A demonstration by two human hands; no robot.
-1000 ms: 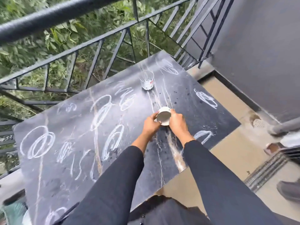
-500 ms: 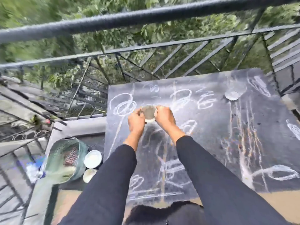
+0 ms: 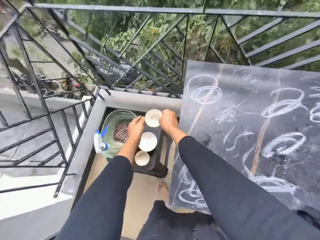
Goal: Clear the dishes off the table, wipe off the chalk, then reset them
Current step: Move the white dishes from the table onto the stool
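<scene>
White bowl (image 3: 152, 118) sits clamped between the fingers of my left hand (image 3: 136, 126) and right hand (image 3: 168, 119), second bowl (image 3: 147, 141) just below them.

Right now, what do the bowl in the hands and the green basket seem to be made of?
Bowl: probably glazed ceramic; white, smooth, thick rim, though plastic is possible. Green basket: likely moulded plastic, matte; regular woven-look perforations and a cut-out handle.

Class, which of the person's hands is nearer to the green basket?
Left. The left hand is right at the green basket's rim; the right hand grips the white bowl further off, on the side toward the table.
</scene>
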